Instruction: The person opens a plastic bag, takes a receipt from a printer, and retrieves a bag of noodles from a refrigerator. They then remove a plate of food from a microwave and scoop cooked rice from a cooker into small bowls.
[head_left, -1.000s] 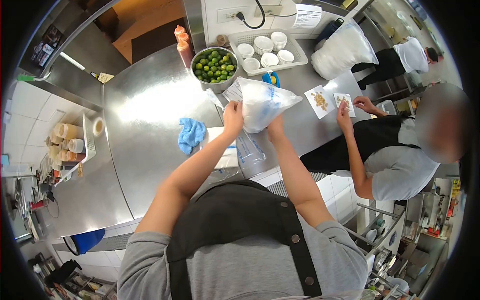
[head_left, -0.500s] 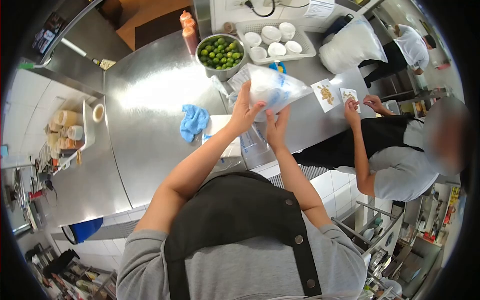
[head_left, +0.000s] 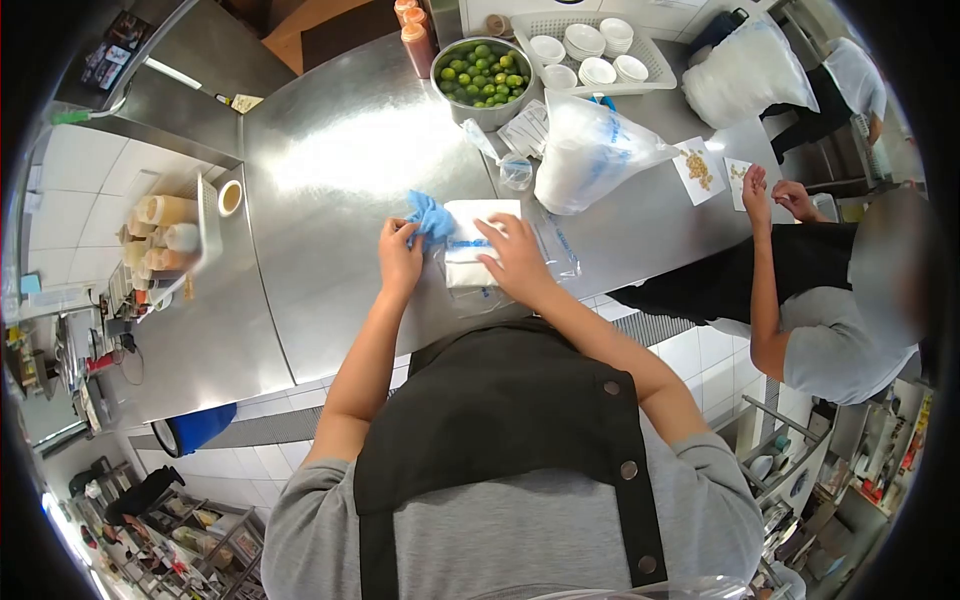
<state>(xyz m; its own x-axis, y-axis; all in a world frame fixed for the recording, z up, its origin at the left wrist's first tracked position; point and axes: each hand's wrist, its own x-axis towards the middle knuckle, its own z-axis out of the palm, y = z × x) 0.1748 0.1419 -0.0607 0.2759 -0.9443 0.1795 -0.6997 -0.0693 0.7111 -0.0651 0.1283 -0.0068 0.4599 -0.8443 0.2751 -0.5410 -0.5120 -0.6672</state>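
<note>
My left hand [head_left: 401, 258] has its fingers closed on the edge of a crumpled blue cloth [head_left: 431, 216] on the steel counter. Just right of the cloth lies a white stack of paper sheets [head_left: 474, 273] with a clear plastic wrapper around its lower end. Over the right side of that stack, my right hand [head_left: 522, 264] is spread, fingertips at its surface. A full white plastic bag [head_left: 590, 155] with blue print stands beyond the right hand, its twisted end pointing right. Flat clear plastic with blue lettering [head_left: 562, 250] lies beside the stack.
Behind the bag are a metal pot of limes [head_left: 480, 118], sauce bottles [head_left: 417, 48] and a basket of white bowls [head_left: 657, 82]. A co-worker [head_left: 800, 270] at right handles small pieces on white sheets [head_left: 697, 195]. Containers in a tray [head_left: 210, 235] stand at left.
Both hands have let go of the white bag, which now rests on the counter. My left hand has moved to the blue cloth, my right to the paper stack. The view has shifted.
</note>
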